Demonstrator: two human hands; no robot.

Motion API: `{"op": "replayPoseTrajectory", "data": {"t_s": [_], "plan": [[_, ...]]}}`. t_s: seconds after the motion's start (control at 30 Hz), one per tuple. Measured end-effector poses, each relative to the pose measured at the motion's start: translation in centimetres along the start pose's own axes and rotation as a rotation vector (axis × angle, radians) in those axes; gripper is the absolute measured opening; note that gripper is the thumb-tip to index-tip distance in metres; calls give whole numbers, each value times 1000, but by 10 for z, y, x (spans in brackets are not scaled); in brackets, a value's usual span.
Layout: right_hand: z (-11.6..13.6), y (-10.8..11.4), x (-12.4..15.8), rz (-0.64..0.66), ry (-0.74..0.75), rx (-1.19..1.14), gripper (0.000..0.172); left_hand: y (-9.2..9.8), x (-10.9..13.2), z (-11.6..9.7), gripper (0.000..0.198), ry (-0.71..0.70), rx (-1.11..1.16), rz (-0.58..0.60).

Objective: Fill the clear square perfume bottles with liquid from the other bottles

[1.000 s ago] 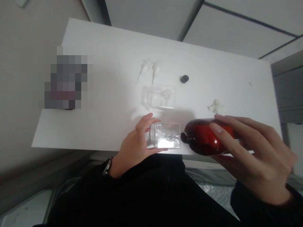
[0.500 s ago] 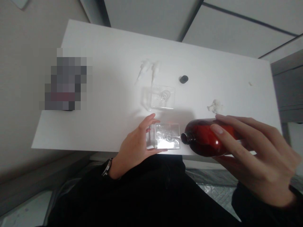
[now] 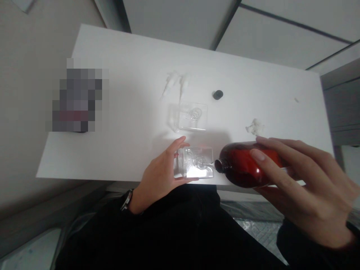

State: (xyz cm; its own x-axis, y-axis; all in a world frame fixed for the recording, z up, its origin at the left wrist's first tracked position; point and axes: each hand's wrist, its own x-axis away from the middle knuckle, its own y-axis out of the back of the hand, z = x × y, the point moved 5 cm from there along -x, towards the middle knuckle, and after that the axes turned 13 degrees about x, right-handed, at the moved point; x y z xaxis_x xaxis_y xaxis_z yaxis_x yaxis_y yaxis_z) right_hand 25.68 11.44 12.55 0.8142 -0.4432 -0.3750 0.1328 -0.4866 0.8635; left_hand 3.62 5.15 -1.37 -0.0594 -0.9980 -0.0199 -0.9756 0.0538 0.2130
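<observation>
My left hand (image 3: 160,170) grips a clear, square-sided container (image 3: 206,170) at the table's near edge, thumb and fingers along its opposite sides. A round ringed opening shows in the container's face. My right hand (image 3: 303,180) is closed around a brown-red bottle (image 3: 242,174), tilted on its side with its uncapped mouth at the container's right edge. Between mouth and opening runs a clear streak that looks like liquid. How full either vessel is cannot be made out. Just beyond stands a second clear container (image 3: 201,122) of the same kind, untouched.
Two white wick-like pieces (image 3: 170,83) lie behind the second container. A black cap (image 3: 218,95) is to their right. Crumpled white material (image 3: 255,127) lies beyond the bottle, and a small white scrap (image 3: 296,100) farther right. A blurred-out dark object (image 3: 77,97) occupies the white table's left end.
Almost nothing differs. Both hands, the bottle and the container keep their places; the view has shifted very slightly.
</observation>
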Motion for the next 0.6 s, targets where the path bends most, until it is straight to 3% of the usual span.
{"op": "replayPoseTrajectory", "data": {"t_s": [0.6], "plan": [[1,3,-4,42,56,-11,98,2,-3,-10,96,-29,-49,13]]}}
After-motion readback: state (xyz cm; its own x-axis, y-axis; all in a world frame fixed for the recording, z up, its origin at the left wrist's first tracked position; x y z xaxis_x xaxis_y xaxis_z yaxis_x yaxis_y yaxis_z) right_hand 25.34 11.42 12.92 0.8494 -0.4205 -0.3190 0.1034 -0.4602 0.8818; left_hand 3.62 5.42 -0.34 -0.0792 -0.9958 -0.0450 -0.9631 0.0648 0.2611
